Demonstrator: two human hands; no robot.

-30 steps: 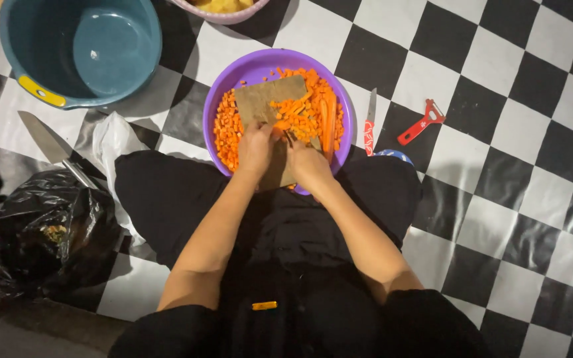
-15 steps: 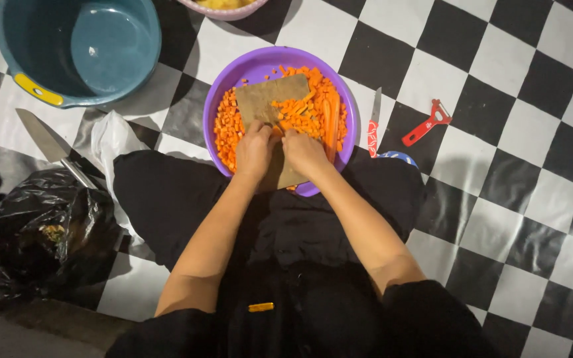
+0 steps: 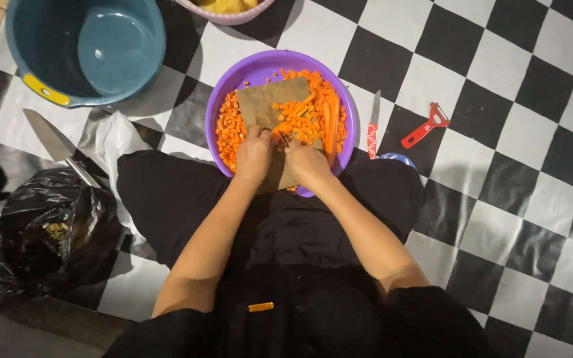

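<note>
Both hands work close together over a brown cutting board (image 3: pixel 274 99) that lies across a purple bowl (image 3: pixel 233 79) set between the person's knees, and the step in hand looks like dicing carrot. The left hand (image 3: pixel 254 154) is curled down on the near part of the board, seemingly pinning a piece in place; the right hand (image 3: pixel 308 162) is closed as if round a small knife, though only a dark sliver shows between the two hands and I cannot tell for sure what it grips. Just beyond the fingers a heap of diced carrot (image 3: pixel 296 118) sits on the board, with more cubes filling the bowl on either side, and a whole peeled carrot (image 3: pixel 330 126) lies just beyond the right hand along the board's edge. The next move, by my judgement, calls for short, controlled cuts with the left fingertips kept tucked back, since the hands nearly touch. To the right of the right hand a red-handled knife (image 3: pixel 373 126) lies on the checkered floor covering (image 3: pixel 499 99), and a red peeler (image 3: pixel 424 127) lies further right. To the left of the left hand are a large knife (image 3: pixel 51 140) and a black rubbish bag (image 3: pixel 48 229), and beyond them a teal tub (image 3: pixel 87 50). Nothing blocks the hands, though the piled cubes crowd the board.
</note>
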